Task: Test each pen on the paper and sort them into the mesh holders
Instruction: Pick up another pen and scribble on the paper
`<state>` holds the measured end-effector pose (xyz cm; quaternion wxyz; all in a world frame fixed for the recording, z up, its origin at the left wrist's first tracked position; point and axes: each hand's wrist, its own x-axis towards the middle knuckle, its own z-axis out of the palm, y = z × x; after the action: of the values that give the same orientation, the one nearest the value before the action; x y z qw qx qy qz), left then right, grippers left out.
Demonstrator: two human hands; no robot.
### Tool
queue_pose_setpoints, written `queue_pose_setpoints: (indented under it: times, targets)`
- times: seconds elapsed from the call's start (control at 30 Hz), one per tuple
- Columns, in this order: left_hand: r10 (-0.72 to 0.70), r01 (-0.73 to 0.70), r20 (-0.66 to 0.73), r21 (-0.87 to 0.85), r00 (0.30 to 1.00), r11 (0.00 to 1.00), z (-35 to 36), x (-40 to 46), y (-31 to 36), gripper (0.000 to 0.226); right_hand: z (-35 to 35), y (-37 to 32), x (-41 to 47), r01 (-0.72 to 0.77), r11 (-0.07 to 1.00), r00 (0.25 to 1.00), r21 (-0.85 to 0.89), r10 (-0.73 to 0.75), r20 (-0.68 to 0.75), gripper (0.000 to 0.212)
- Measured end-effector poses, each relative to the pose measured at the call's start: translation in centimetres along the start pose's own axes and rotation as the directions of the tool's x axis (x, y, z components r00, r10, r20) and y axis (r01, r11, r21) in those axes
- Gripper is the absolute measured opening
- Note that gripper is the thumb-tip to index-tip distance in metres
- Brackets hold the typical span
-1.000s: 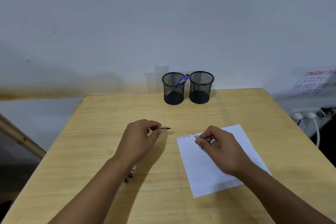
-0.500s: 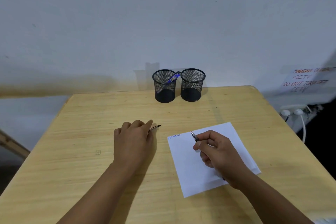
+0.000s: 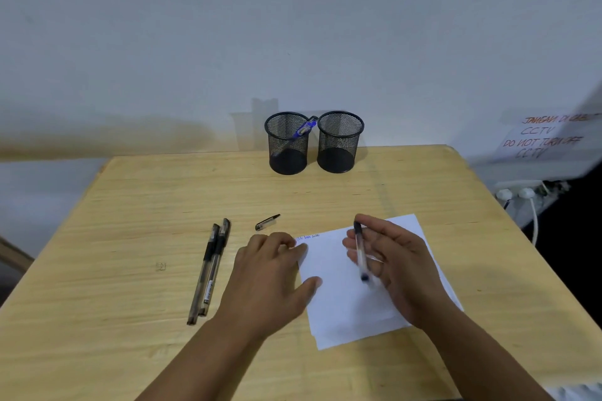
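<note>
With the left hand flat, fingers spread, steadying the paper, the right hand pinches an uncapped pen above it, so scribbling looks next.

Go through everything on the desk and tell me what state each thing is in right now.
Left holder: upright, blue pen leaning inside.
Right holder: upright, looks empty.
Cap: off, lying on desk.
Two pens: capped, lying together.
Paper: flat, left hand pressing it.
Held pen: uncapped, in right hand.
</note>
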<state>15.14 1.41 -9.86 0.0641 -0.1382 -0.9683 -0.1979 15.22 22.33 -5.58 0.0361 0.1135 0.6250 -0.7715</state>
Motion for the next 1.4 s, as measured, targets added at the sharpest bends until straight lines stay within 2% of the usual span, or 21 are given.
queue_pose_setpoints:
  times: [0.07, 0.13, 0.27, 0.47, 0.53, 0.8, 1.07, 1.3, 1.4]
  targets:
    - [0.004, -0.003, -0.009, 0.006, 1.0, 1.0, 0.2, -0.1, -0.1, 0.052, 0.1, 0.2, 0.2, 0.044, 0.998, 0.999, -0.035, -0.045, -0.009, 0.031]
    - [0.0, 0.0, -0.009, 0.018, 1.0, 1.0, 0.2, -0.2, -0.1, 0.051, 0.4, 0.5, 0.4, 0.09, 0.985, 0.993, -0.146, -0.1, -0.063, 0.03]
    - [-0.005, 0.006, -0.026, 0.028, 1.0, 1.0, 0.2, -0.3, 0.1, 0.052, 1.5, 0.9, 1.1, 0.163, 0.935, 0.971, -0.315, -0.209, -0.119, 0.01]
    - [-0.01, 0.011, -0.012, 0.025, 1.0, 1.0, 0.2, -0.1, 0.0, 0.055, 2.3, 0.8, 2.9, 0.218, 0.773, 0.956, -0.596, -0.292, -0.029, 0.009]
    - [-0.013, 0.013, 0.0, 0.018, 1.0, 1.0, 0.3, 0.1, 0.0, 0.057, 2.5, 0.8, 3.5, 0.236, 0.714, 0.948, -0.659, -0.319, -0.006, 0.018]
    - [-0.013, 0.014, 0.024, -0.028, 1.0, 1.0, 0.1, 0.3, 0.0, 0.061, 2.4, 2.2, 4.2, 0.187, 0.691, 0.94, -0.698, -0.334, -0.078, 0.014]
    - [-0.012, 0.013, 0.01, -0.029, 1.0, 0.999, 0.5, 0.3, -0.2, 0.056, 2.3, 2.1, 4.2, 0.18, 0.649, 0.949, -0.739, -0.313, -0.044, 0.011]
    - [-0.023, 0.023, 0.005, -0.031, 1.0, 0.999, 0.5, 0.4, -0.2, 0.053, 2.5, 2.2, 4.3, 0.215, 0.626, 0.937, -0.749, -0.348, -0.022, 0.019]
    - [-0.023, 0.023, 0.002, -0.032, 1.0, 0.999, 0.6, 0.4, -0.2, 0.053, 2.6, 2.4, 4.5, 0.217, 0.629, 0.936, -0.746, -0.35, -0.023, 0.015]
